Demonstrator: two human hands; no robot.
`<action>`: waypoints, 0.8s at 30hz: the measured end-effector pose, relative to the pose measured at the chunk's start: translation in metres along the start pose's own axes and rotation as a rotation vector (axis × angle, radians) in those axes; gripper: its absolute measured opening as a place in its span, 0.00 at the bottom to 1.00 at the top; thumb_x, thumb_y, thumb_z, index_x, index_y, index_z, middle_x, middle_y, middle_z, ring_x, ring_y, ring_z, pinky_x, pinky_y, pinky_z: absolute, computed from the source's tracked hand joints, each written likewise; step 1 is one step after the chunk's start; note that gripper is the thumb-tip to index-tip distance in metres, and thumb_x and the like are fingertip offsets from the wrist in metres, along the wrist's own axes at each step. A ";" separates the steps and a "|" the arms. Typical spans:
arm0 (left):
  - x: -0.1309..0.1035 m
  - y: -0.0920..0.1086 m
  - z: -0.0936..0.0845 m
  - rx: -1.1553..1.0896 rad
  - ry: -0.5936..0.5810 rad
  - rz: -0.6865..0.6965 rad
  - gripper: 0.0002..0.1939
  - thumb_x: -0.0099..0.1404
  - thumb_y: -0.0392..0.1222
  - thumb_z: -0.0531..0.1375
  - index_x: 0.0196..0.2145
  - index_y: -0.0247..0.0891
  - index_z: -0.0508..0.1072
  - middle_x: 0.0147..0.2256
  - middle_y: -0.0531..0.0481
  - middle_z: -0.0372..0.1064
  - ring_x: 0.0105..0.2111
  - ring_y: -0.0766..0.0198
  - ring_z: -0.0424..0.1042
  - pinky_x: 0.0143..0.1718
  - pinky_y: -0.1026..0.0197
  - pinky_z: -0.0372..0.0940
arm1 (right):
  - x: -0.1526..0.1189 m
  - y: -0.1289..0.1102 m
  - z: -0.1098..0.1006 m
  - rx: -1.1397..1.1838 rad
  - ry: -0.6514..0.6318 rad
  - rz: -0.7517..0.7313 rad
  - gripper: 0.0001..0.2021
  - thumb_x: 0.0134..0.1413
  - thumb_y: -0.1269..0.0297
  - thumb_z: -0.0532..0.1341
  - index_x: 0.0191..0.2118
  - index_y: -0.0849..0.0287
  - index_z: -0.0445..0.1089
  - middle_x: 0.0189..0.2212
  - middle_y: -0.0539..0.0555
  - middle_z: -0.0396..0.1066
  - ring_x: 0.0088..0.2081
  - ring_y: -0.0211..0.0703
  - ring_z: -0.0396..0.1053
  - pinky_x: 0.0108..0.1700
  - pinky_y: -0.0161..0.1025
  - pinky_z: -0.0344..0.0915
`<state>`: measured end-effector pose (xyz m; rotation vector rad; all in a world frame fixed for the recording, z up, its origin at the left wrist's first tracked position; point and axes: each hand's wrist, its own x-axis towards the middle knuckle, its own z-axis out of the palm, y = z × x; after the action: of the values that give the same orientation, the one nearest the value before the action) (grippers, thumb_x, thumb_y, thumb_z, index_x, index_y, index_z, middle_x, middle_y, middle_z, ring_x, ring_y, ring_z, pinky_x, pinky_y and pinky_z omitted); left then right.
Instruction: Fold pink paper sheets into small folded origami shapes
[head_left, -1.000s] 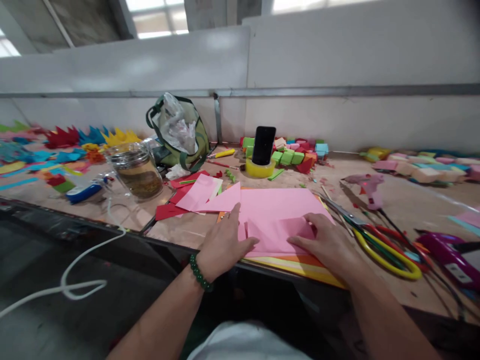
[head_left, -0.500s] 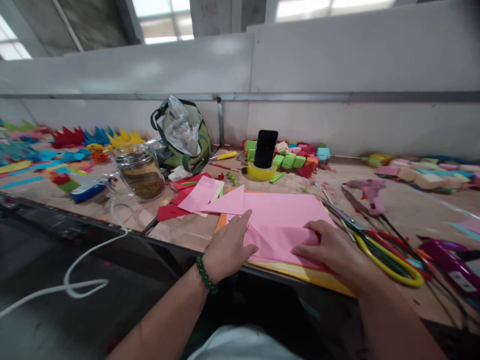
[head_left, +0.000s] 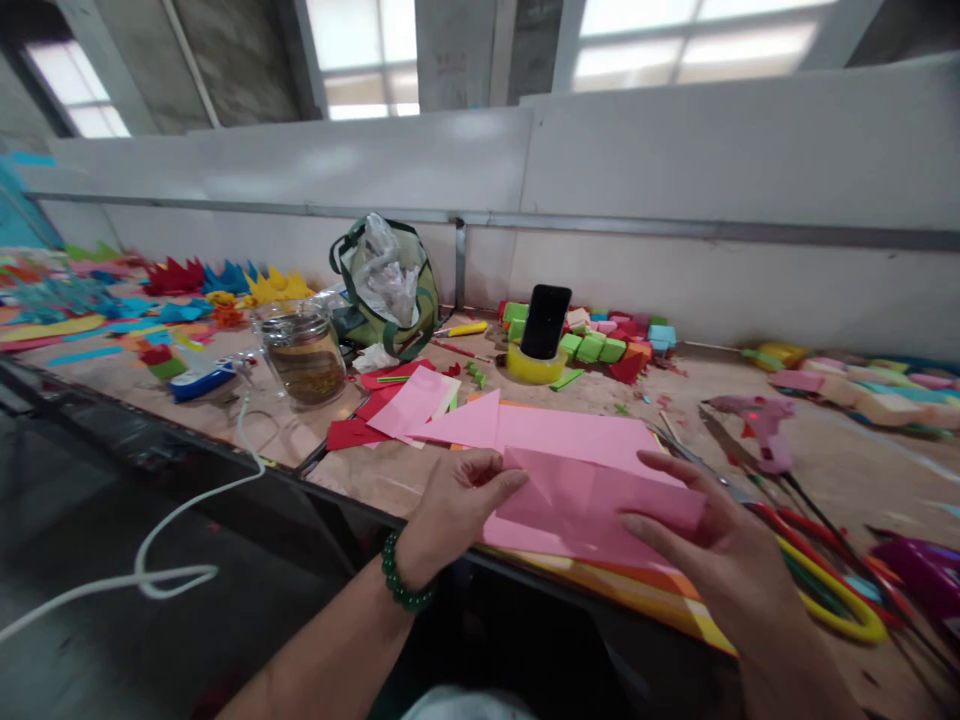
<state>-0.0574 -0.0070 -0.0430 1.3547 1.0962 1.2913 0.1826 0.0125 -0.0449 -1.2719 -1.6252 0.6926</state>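
Note:
A folded piece of pink paper [head_left: 592, 500] is raised slightly at the table's front edge, its crease showing on the left part. My left hand [head_left: 454, 510], with a green bead bracelet at the wrist, pinches its left end between thumb and fingers. At the other end my right hand [head_left: 716, 545] grips the paper, thumb in front and fingers behind. Under it lies a larger pink sheet [head_left: 570, 425], on top of orange and yellow sheets [head_left: 622, 578]. A pink triangle [head_left: 472, 420] and a pink scrap [head_left: 409, 400] lie beyond my left hand, over red paper [head_left: 352, 434].
Scissors with yellow handles [head_left: 855, 605] and a pink glue gun [head_left: 765, 425] lie right. A phone [head_left: 546, 320] leans in a yellow tape roll [head_left: 536, 365]. Left stand a glass jar [head_left: 304, 360] and a green bag [head_left: 424, 300]. A white cable [head_left: 165, 520] hangs off the edge.
Both hands have lifted the pink paper's near part off the stack, and its right end now stands up in my right hand. The camera view has tilted up and shifted left.

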 end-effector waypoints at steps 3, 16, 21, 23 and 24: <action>-0.002 0.001 -0.001 -0.046 -0.014 -0.005 0.18 0.58 0.48 0.62 0.20 0.35 0.61 0.19 0.58 0.49 0.22 0.72 0.49 0.24 0.67 0.47 | -0.001 0.003 0.004 0.325 0.035 0.141 0.30 0.39 0.55 0.71 0.51 0.55 0.67 0.22 0.49 0.72 0.24 0.43 0.71 0.27 0.38 0.69; -0.011 -0.003 -0.006 0.000 0.063 -0.011 0.13 0.59 0.47 0.63 0.25 0.34 0.69 0.23 0.55 0.59 0.25 0.71 0.56 0.26 0.69 0.54 | -0.013 -0.018 0.016 0.488 0.234 0.002 0.22 0.46 0.64 0.69 0.48 0.54 0.67 0.25 0.47 0.71 0.28 0.35 0.68 0.32 0.31 0.67; -0.013 -0.002 -0.010 0.012 0.087 -0.029 0.14 0.59 0.48 0.62 0.25 0.34 0.71 0.24 0.54 0.61 0.26 0.69 0.58 0.28 0.68 0.57 | -0.016 -0.016 0.016 0.429 0.249 -0.014 0.22 0.49 0.63 0.67 0.50 0.55 0.66 0.28 0.49 0.73 0.31 0.37 0.69 0.33 0.34 0.67; -0.013 -0.001 -0.012 0.017 0.102 -0.031 0.15 0.59 0.49 0.62 0.25 0.34 0.72 0.23 0.54 0.61 0.27 0.69 0.58 0.28 0.68 0.57 | -0.017 -0.017 0.016 0.388 0.252 -0.017 0.22 0.49 0.63 0.67 0.51 0.56 0.65 0.28 0.50 0.72 0.31 0.38 0.70 0.34 0.36 0.67; -0.013 -0.001 -0.012 0.018 0.104 -0.032 0.15 0.59 0.50 0.62 0.24 0.34 0.72 0.23 0.54 0.61 0.26 0.69 0.58 0.28 0.68 0.56 | -0.017 -0.017 0.015 0.367 0.252 -0.019 0.22 0.50 0.63 0.66 0.52 0.56 0.65 0.28 0.50 0.72 0.31 0.39 0.70 0.35 0.37 0.68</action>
<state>-0.0700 -0.0190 -0.0460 1.2905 1.1983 1.3440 0.1620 -0.0072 -0.0421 -1.0287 -1.2369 0.7461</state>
